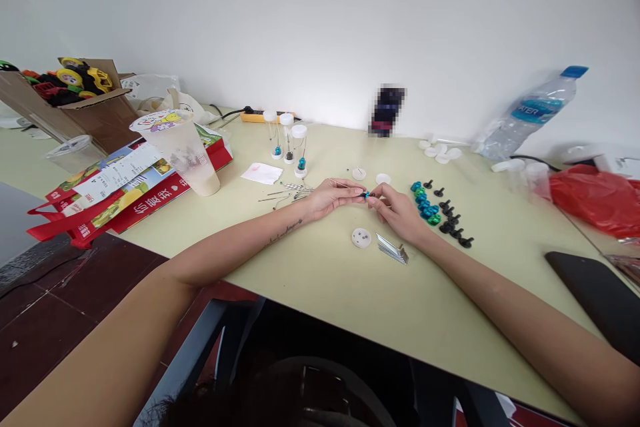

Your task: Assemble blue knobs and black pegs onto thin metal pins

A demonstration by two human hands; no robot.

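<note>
My left hand (333,198) and my right hand (397,211) meet over the table, fingertips pinched on a small blue and black part (367,194). A thin metal wire (345,185) runs along the top of the left fingers. Right of the right hand lie shiny blue and green pieces (427,207) and a row of black stemmed pieces (450,219). Below the hands are a round white dish (361,237) with tiny bits in it and a bundle of metal rods (393,249). More thin wires (295,192) lie beside the left wrist.
Three clear tubes (300,150) with white caps stand behind my left hand, near a white paper scrap (261,173). A drink cup (183,153) and red bag (155,203) are at left, before a cardboard box (100,123). A water bottle (535,110) and dark phone (597,297) are at right.
</note>
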